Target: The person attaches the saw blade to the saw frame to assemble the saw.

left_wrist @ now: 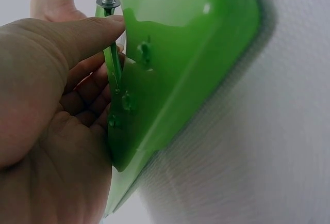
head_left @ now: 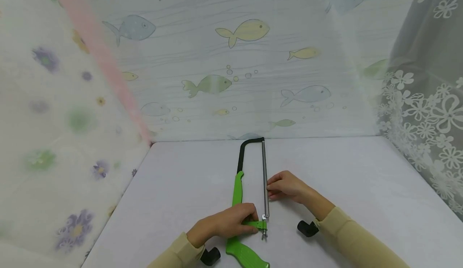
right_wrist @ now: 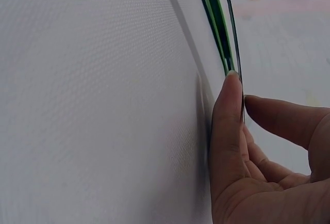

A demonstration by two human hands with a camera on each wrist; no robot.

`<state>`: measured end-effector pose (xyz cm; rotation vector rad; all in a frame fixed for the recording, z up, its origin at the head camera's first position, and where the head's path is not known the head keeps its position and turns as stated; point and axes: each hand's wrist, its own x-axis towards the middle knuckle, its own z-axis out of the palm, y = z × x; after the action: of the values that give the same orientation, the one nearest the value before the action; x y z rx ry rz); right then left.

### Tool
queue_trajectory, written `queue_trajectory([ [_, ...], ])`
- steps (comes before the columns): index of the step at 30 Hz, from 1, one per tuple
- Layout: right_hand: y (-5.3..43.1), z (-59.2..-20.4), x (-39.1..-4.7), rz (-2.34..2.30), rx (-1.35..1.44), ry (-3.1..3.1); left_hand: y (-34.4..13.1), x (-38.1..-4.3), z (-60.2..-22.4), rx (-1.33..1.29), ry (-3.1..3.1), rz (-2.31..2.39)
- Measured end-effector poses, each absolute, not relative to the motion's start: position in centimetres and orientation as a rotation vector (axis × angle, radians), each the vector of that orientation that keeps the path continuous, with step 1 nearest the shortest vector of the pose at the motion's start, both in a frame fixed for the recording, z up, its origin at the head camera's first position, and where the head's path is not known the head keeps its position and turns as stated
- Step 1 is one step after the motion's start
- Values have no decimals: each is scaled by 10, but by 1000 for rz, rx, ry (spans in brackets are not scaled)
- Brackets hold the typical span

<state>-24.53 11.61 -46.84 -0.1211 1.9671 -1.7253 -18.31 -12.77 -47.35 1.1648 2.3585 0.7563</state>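
Note:
A hacksaw (head_left: 237, 189) lies flat on the white table, its black front bow pointing away from me and its green grip close to the near edge. Its thin grey blade (head_left: 264, 167) runs along the right side, fixed near a wing nut (head_left: 264, 234). My left hand (head_left: 235, 219) holds the green frame by its near arm, thumb over it in the left wrist view. Midway along the blade, my right hand (head_left: 287, 185) pinches it between thumb and finger; the right wrist view shows the blade's edge (right_wrist: 234, 28) passing between them.
The white table (head_left: 181, 171) stretches to both sides of the saw. A fish-printed curtain (head_left: 249, 59) hangs behind it, with a flowered cloth (head_left: 72, 139) on the left and lace (head_left: 427, 111) on the right. Black wrist mounts (head_left: 307, 228) sit under the forearms.

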Motion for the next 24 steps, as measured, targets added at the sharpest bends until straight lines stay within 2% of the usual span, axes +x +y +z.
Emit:
queue_trajectory([
  [24,110,-469,-246,-1730,-92,1957,-128,-185,-475,1167,2355,758],
])
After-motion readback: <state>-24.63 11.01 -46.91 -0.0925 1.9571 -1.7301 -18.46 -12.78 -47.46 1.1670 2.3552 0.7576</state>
